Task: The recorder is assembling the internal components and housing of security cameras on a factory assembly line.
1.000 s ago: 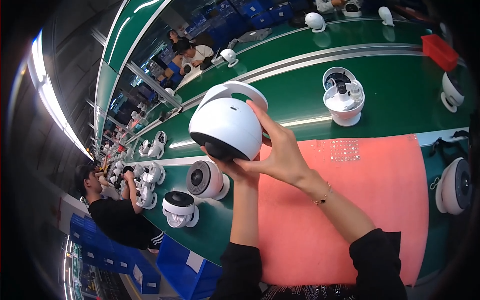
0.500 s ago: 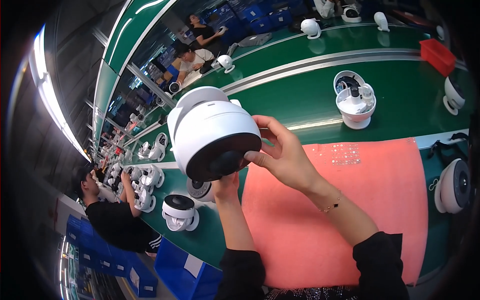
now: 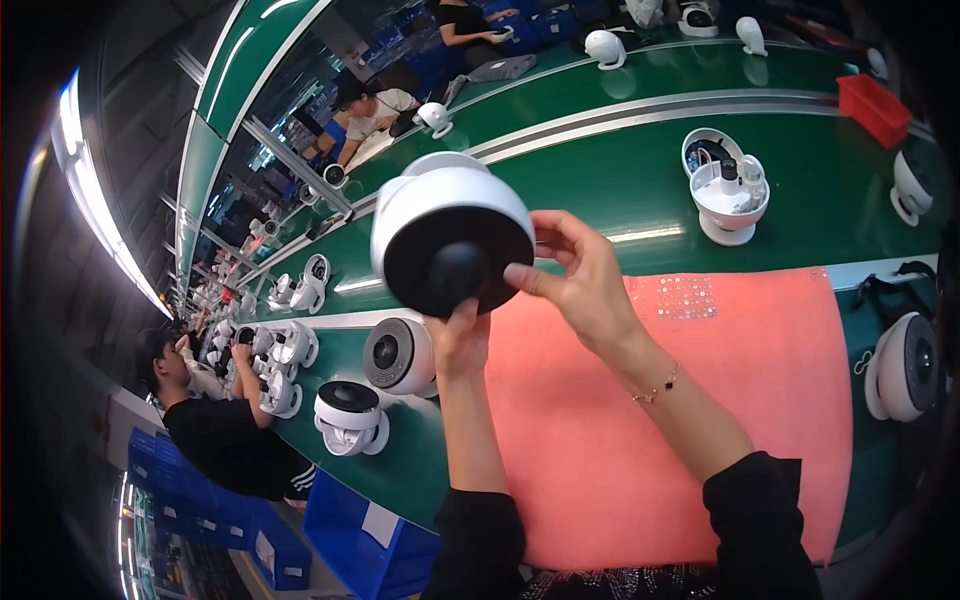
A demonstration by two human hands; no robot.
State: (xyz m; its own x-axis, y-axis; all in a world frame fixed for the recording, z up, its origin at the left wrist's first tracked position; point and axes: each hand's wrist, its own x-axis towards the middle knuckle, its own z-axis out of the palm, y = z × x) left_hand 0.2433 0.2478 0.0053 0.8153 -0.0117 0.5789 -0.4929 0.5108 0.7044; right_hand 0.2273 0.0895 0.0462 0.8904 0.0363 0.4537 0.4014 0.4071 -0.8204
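Swung upward since half a second ago, the black face [image 3: 430, 235] of the white device [image 3: 450, 190] tilts above the desk [image 3: 410, 455]; left hand [image 3: 462, 345] clamps it from below, right hand's [image 3: 585, 288] grip pinches its right edge, both equally near.

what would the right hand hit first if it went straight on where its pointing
The round white unit with a black face: the right hand points up and left at it, its thumb seemingly touching the edge, though depth is hard to judge.
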